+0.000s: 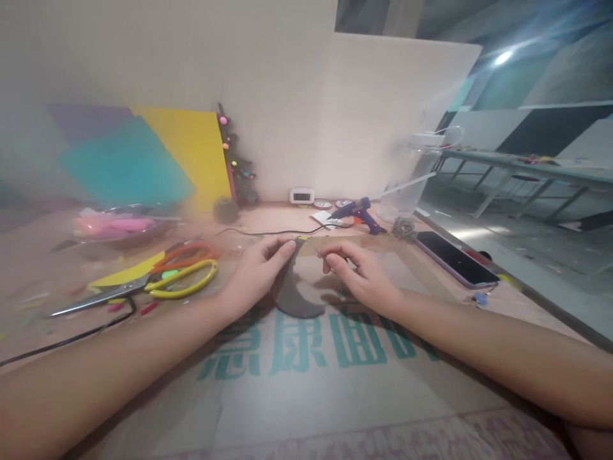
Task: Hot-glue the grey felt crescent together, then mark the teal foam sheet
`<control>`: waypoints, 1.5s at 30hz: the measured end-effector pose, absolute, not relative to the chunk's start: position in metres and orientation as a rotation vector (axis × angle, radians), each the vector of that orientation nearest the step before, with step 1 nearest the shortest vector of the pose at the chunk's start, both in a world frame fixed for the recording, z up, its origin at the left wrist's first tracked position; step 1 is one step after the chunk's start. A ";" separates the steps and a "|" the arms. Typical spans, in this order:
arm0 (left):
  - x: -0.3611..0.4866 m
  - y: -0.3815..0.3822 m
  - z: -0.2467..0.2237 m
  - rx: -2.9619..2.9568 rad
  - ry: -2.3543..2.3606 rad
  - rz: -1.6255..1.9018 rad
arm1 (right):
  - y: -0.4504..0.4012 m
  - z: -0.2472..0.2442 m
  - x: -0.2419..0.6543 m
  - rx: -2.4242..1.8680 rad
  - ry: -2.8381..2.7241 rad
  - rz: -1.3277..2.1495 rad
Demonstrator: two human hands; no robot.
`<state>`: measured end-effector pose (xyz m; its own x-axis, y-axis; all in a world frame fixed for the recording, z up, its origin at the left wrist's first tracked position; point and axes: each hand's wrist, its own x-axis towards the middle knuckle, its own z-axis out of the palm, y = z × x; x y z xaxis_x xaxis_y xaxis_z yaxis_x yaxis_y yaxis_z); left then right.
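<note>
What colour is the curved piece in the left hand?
The curved piece is dark grey, shown in head view.

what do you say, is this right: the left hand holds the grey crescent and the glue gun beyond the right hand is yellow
Not quite: the glue gun is blue, not yellow, as the head view shows. It does lie beyond the right hand, and the left hand does hold the grey crescent.

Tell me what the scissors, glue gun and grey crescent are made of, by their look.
Scissors: polished metal blades, by their gleam; handles probably smooth plastic, given the orange and yellow colours. Glue gun: likely plastic, by its moulded blue body. Crescent: matte, without shine; perhaps felt or foam, but the look leaves it open.
</note>
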<state>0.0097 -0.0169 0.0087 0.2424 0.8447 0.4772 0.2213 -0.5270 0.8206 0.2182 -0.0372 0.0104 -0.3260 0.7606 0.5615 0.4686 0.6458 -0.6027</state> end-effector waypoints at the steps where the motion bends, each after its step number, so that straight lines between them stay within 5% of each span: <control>1: 0.010 -0.015 0.008 1.912 0.974 1.283 | -0.036 0.010 0.218 -0.951 -1.971 0.439; 45: 0.011 -0.032 0.009 2.086 0.962 1.070 | -0.038 0.011 0.216 -0.881 -2.039 0.259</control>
